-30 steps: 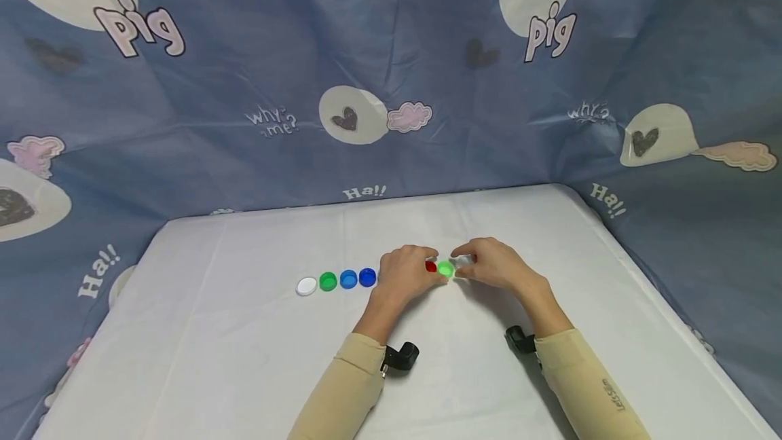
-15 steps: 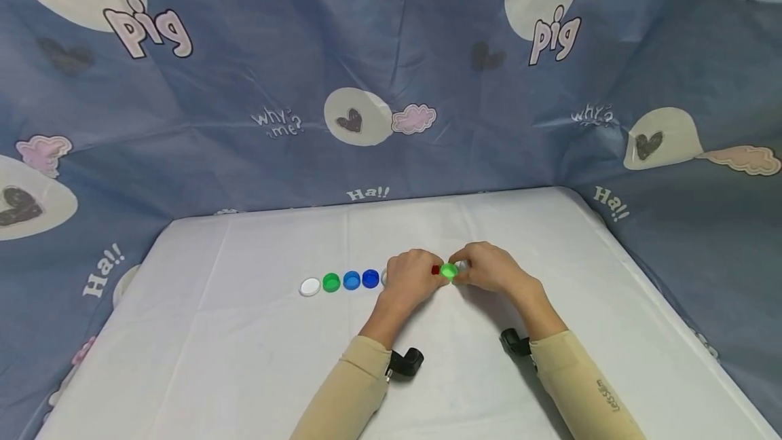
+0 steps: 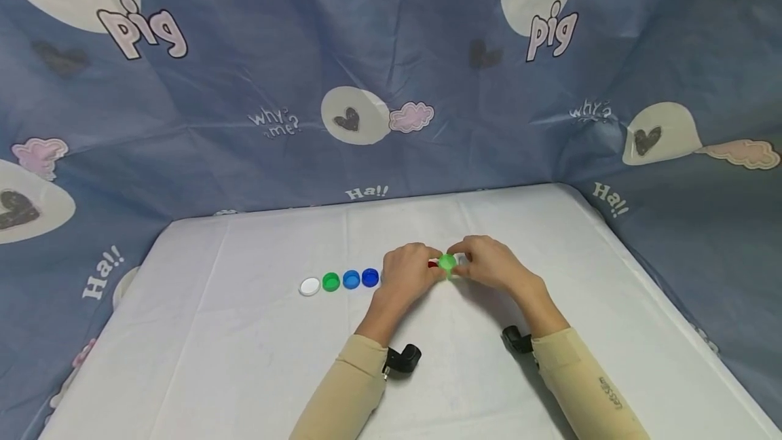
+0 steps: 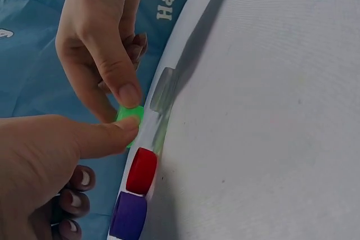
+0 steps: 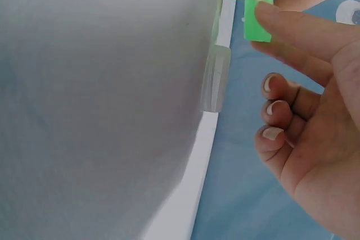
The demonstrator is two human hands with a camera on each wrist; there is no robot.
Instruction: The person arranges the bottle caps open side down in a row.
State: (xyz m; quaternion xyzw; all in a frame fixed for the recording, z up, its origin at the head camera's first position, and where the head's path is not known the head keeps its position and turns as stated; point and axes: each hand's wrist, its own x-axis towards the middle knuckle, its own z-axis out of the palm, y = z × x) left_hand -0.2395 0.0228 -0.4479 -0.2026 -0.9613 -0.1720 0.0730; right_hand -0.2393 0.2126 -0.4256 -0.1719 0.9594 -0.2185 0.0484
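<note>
In the head view, a light green plastic bottle cap point(image 3: 447, 262) is held up off the white cloth between my two hands. My left hand point(image 3: 406, 273) pinches its left side with thumb and fingers, and my right hand point(image 3: 489, 263) pinches its right side. Both thumbs show on the cap in the left wrist view. Beneath, a red cap point(image 4: 142, 171) stands beside a purple-blue cap point(image 4: 128, 216). A clear cap point(image 5: 216, 80) sits on the cloth on the right hand's side, apart from the red one.
To the left of my hands, the row continues with a white cap point(image 3: 309, 286), a green cap point(image 3: 331, 282), a light blue cap point(image 3: 351, 280) and a dark blue cap point(image 3: 370, 278). My left hand hides part of the row. A printed blue curtain point(image 3: 275, 175) hangs behind the table.
The hands were apart around the light green cap, which lay on the cloth. They came together on it, and it has risen slightly. The other caps have stayed put.
</note>
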